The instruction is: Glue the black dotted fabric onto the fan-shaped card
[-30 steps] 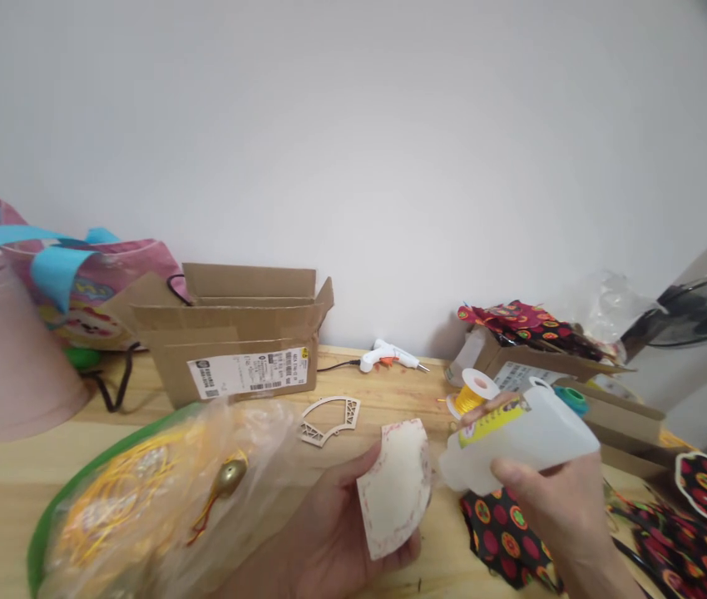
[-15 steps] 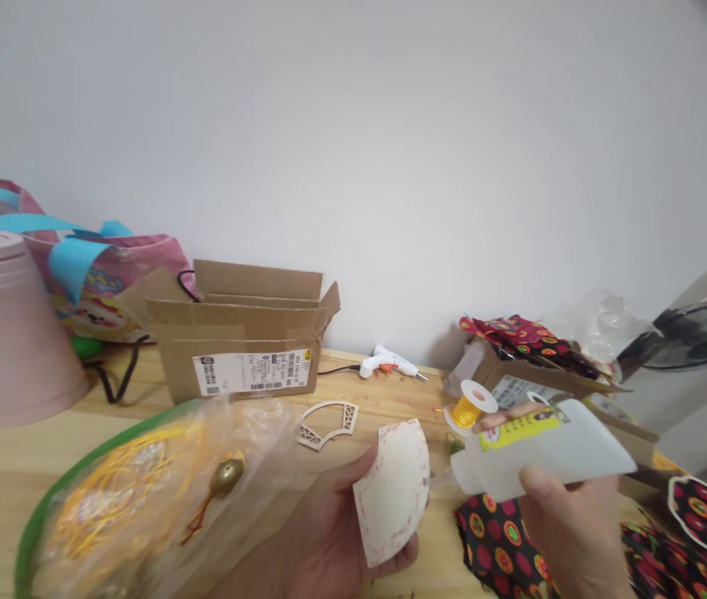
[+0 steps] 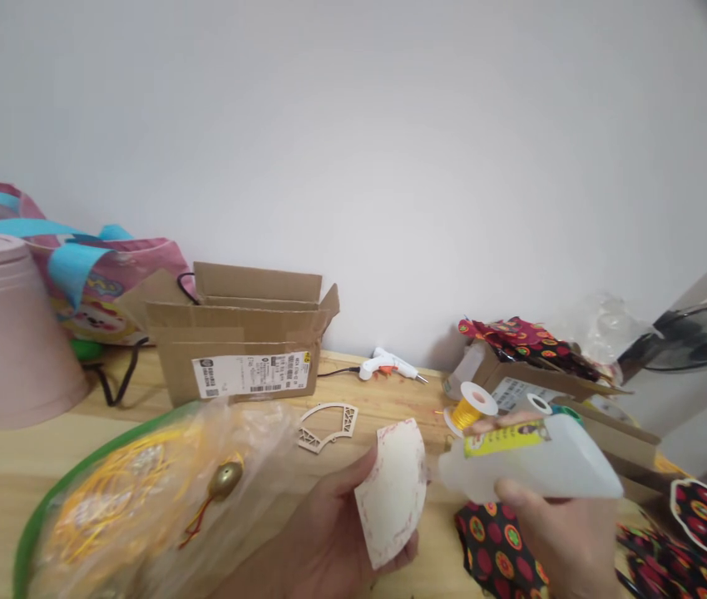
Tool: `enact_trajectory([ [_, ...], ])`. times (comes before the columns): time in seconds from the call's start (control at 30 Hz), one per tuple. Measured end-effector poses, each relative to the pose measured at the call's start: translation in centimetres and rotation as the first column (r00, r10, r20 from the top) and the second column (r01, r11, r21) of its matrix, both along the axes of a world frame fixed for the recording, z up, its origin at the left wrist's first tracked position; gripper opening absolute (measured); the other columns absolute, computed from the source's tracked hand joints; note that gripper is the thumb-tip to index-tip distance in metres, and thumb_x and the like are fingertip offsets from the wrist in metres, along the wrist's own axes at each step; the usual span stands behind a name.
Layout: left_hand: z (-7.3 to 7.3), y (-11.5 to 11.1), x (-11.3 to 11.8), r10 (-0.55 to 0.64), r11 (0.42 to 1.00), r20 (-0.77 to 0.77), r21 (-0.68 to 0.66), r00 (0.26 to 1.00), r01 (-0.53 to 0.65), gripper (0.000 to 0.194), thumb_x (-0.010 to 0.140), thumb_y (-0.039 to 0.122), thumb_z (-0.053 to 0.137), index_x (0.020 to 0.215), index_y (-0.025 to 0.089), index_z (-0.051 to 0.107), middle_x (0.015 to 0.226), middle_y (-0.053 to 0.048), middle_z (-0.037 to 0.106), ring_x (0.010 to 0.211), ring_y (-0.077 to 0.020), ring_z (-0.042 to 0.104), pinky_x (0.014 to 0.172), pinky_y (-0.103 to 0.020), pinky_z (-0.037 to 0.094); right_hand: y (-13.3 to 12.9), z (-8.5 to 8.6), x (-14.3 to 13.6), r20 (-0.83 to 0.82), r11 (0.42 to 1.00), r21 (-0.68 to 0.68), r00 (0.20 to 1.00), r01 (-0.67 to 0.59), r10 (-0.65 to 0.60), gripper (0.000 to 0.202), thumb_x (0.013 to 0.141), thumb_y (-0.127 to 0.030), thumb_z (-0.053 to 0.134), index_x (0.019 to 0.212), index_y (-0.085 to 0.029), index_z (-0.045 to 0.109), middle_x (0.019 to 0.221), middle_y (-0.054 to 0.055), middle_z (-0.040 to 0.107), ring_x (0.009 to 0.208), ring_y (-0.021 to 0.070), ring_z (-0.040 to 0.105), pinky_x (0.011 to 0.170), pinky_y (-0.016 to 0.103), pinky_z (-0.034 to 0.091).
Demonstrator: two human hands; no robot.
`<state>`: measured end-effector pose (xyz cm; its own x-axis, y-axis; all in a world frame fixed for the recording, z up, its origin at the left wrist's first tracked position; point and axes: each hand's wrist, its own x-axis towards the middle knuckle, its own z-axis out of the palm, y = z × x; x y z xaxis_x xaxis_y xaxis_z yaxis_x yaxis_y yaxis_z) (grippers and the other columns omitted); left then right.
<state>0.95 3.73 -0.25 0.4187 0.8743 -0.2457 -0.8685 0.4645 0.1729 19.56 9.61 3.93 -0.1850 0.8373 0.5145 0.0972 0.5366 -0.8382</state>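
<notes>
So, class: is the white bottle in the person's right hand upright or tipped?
Tipped. The white bottle lies nearly sideways in the right hand, its nozzle towards the fan-shaped piece in the left hand.

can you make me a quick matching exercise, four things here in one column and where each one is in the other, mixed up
Things:
1. fan-shaped piece
2. glue bottle
3. glue gun
4. pink bucket

Places:
A. far left on the table
B. in the right hand
C. by the wall, behind the wooden fan frame
D. in the left hand

Pairs: 1-D, 2-B, 3-C, 4-A
</notes>
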Motion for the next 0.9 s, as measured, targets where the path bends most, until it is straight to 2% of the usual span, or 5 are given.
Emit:
enact_trajectory([
  [0.23, 0.2, -0.1, 0.0, 0.009, 0.999, -0.031, 0.040, 0.999, -0.008, 0.031, 0.080, 0.032, 0.054, 0.102, 0.010, 0.056, 0.092, -0.011, 0.066, 0.080, -0.0206, 0.062, 0.065, -0.030, 0.044, -0.6, 0.6, -1.0, 0.022, 0.978, -0.071, 0.980, -0.194, 0.196, 0.033, 0.053, -0.024, 0.075, 0.084, -0.020, 0.065, 0.078, 0.008, 0.071, 0.070, 0.0279, 0.067, 0.062, 0.036, 0.057],
  [0.4, 0.7, -0.2, 0.1, 0.032, 0.999, -0.051, -0.022, 0.998, -0.033, 0.028, 0.078, 0.030, 0.057, 0.099, 0.011, 0.056, 0.087, -0.009, 0.066, 0.072, -0.0184, 0.061, 0.063, -0.031, 0.044, -0.3, 0.2, -0.5, -0.013, 0.998, 0.006, 0.998, 0.057, -0.057, 0.038, 0.054, -0.028, 0.076, 0.088, -0.017, 0.065, 0.062, 0.005, 0.069, 0.057, 0.0247, 0.065, 0.051, 0.032, 0.056],
  [0.57, 0.7, -0.2, 0.0, 0.021, 0.999, -0.015, 0.033, 1.000, -0.021, 0.029, 0.080, 0.030, 0.054, 0.100, 0.010, 0.057, 0.088, -0.009, 0.066, 0.074, -0.0189, 0.060, 0.064, -0.030, 0.044, -0.6, -0.4, -0.6, -0.055, 0.993, -0.089, 0.996, -0.078, 0.073, 0.038, 0.051, -0.035, 0.077, 0.082, -0.017, 0.065, 0.070, 0.008, 0.070, 0.059, 0.0246, 0.064, 0.053, 0.033, 0.055],
  [0.73, 0.2, -0.2, -0.3, 0.018, 1.000, 0.006, 0.015, 1.000, -0.018, 0.033, 0.079, 0.031, 0.055, 0.106, 0.012, 0.054, 0.091, -0.012, 0.065, 0.075, -0.0210, 0.061, 0.065, -0.032, 0.044, 0.3, -0.4, -1.1, -0.180, 0.988, -0.040, 0.972, 0.148, -0.153, 0.035, 0.057, -0.023, 0.076, 0.089, -0.017, 0.064, 0.068, 0.006, 0.070, 0.063, 0.0229, 0.065, 0.058, 0.032, 0.055],
  [0.9, 0.1, 0.0, -0.2, 0.012, 1.000, 0.021, 0.006, 1.000, -0.013, 0.035, 0.079, 0.034, 0.055, 0.107, 0.012, 0.054, 0.091, -0.012, 0.066, 0.075, -0.0206, 0.062, 0.065, -0.031, 0.045, 0.8, -0.4, -1.6, -0.286, 0.998, -0.056, 0.957, 0.039, -0.053, 0.035, 0.064, -0.026, 0.070, 0.096, -0.016, 0.062, 0.073, 0.008, 0.071, 0.075, 0.0257, 0.066, 0.070, 0.039, 0.054],
])
